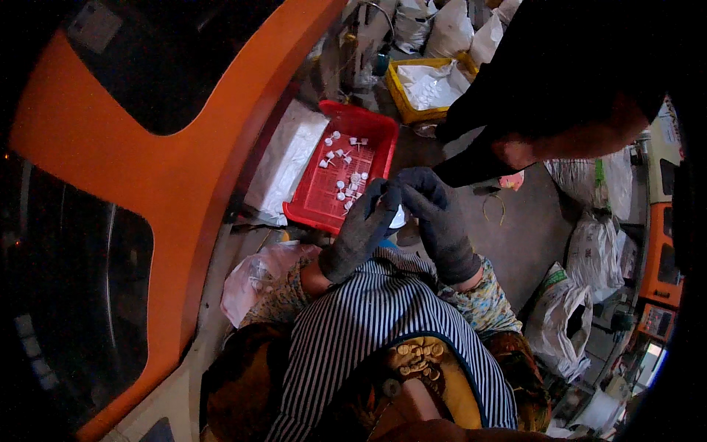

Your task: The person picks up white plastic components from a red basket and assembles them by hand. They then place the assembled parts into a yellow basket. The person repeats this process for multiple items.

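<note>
My left hand [362, 230] and my right hand [440, 221], both in dark grey knitted gloves, meet in front of my striped apron [398, 295]. Their fingers are bent and pinched together at the tips, and whatever they hold is hidden. A white patch [398, 219] shows between the two hands; I cannot make out what it is. Just beyond my left hand stands a red plastic basket [313, 210] with several small white plastic pieces [343, 156] scattered in it, some joined in pairs by a short stem.
An orange machine [188, 166] rises along the left. Further off is a yellow crate [412, 114] lined with white sheet. A person in dark clothing [567, 81] leans in at upper right. White sacks [563, 324] line the right side, and a white bag [283, 162] lies beside the basket.
</note>
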Demonstrator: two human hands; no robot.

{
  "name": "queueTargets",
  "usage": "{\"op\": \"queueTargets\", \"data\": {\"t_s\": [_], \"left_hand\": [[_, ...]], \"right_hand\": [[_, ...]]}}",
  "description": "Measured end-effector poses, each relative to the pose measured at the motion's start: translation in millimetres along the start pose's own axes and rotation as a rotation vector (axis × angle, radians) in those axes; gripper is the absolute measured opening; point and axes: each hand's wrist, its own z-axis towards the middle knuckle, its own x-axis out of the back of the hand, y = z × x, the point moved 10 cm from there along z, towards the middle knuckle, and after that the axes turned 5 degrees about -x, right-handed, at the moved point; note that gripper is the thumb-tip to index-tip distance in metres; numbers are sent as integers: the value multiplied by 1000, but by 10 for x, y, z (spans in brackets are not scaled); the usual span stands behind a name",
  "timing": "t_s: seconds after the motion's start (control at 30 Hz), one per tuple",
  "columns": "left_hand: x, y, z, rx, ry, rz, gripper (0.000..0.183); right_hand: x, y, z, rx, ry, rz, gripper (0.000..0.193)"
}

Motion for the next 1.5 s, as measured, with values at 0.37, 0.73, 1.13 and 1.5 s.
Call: {"op": "queueTargets", "data": {"t_s": [0.37, 0.73, 1.13, 1.5], "left_hand": [[33, 581, 35, -198, 172, 195, 26], [67, 730, -20, -345, 204, -155, 20], [111, 857, -285, -493, 324, 108, 18], [153, -117, -41, 133, 221, -136, 31]], "right_hand": [[-68, 144, 2, -64, -62, 159, 19], [-183, -326, -189, 288, 45, 35, 51], [-416, -297, -312, 124, -220, -60, 37], [-297, -336, -271, 453, 169, -760, 35]]}}
